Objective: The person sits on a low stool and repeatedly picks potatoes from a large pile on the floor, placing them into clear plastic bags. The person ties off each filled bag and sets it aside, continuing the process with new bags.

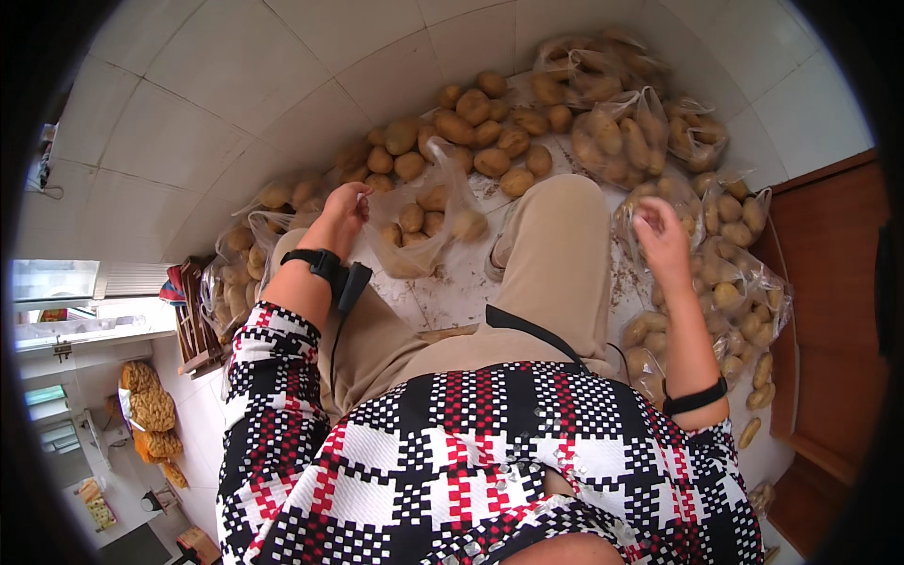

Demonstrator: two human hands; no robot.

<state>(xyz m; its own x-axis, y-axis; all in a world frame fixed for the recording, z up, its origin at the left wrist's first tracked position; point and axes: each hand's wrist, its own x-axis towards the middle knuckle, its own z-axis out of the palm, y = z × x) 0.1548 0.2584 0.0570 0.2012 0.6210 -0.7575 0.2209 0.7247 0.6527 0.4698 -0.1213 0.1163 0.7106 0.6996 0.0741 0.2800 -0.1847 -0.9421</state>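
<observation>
Between my knees, a clear plastic bag [402, 258] stands on the floor with its mouth spread and several potatoes [412, 218] inside. My left hand [345, 212] pinches the bag's left edge between thumb and fingertips. On the right, my right hand [662, 229] hovers over filled bags of potatoes [727, 272]; it is slightly blurred, its fingers loosely curled with a gap to the thumb, and nothing shows in it. Beyond the spread bag, a pile of loose potatoes [487, 134] lies against the tiled wall [381, 42].
More filled bags [621, 138] stand at the far right, and others [236, 272] beside my left knee. A reddish-brown wooden panel [823, 304] bounds the right side. A wooden rack [198, 318] is at the left. Dirt specks mark the white floor [395, 293].
</observation>
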